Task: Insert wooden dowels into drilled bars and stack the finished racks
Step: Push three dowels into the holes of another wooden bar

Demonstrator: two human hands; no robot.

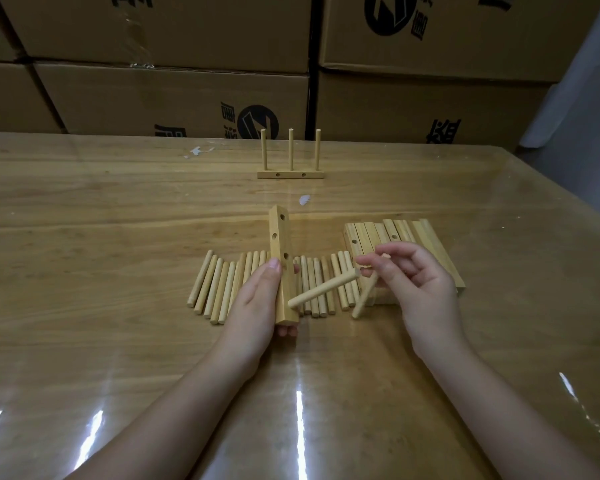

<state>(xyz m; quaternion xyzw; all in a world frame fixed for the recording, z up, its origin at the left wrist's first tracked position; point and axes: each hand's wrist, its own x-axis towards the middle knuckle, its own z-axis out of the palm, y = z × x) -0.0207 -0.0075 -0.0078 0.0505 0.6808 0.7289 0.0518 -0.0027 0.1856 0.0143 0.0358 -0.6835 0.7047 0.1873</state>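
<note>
Wood-grain table (118, 209) under glossy film, backed by cardboard boxes (174, 95). Far across, finished rack (290, 174) standing with three dowels upright. Nearer, pile of bars (433, 247) at right, row of loose dowels (215, 289) just beside. Likely trouble: slanted entry jamming or splitting the hole; spare dowel slipping from a crowded grip. Left hand (257, 303) wrapped around drilled bar (279, 237), lifted on end above the row. Right hand (423, 289) narrowly curled, fingertips pinching dowel (323, 289), far end at the bar's lowest hole; second dowel (362, 301) tucked beneath.
</note>
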